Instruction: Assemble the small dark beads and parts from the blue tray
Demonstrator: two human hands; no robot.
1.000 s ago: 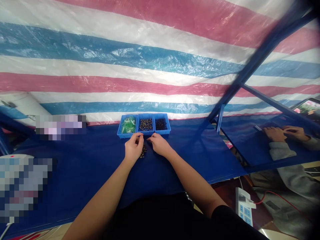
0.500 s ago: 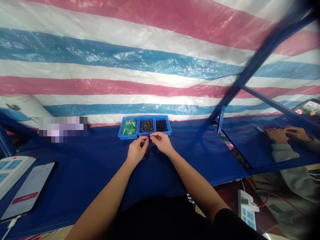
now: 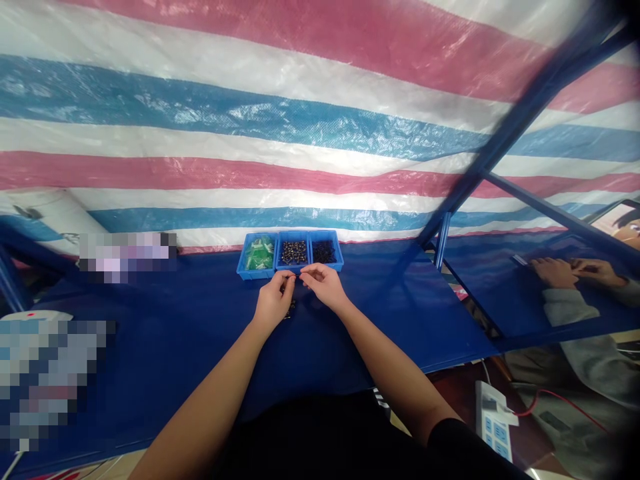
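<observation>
Just in front of three small blue bins, my left hand [image 3: 275, 297] and my right hand [image 3: 323, 283] meet, fingertips almost touching. Both are closed in a pinch; whatever lies between the fingertips is too small to name. The left bin [image 3: 241, 270] holds green and white pieces. Small brass-and-dark metal parts [image 3: 295, 251] fill the middle bin, and tiny black parts [image 3: 324, 251] fill the right one. A few small metal pieces [image 3: 289, 312] lie on the table by my left hand, partly hidden by it.
The blue table [image 3: 175, 360] runs beneath a striped plastic sheet [image 3: 300, 133]. A white power strip [image 3: 35, 320] stands at the left, near a blurred-out patch. Past the blue metal frame [image 3: 450, 193], a co-worker's hands [image 3: 565, 272] work at the right. Another power strip [image 3: 493, 417] sits lower right.
My hands stay almost in place, with only a slight shift of the fingertips. The co-worker's hands have moved slightly.
</observation>
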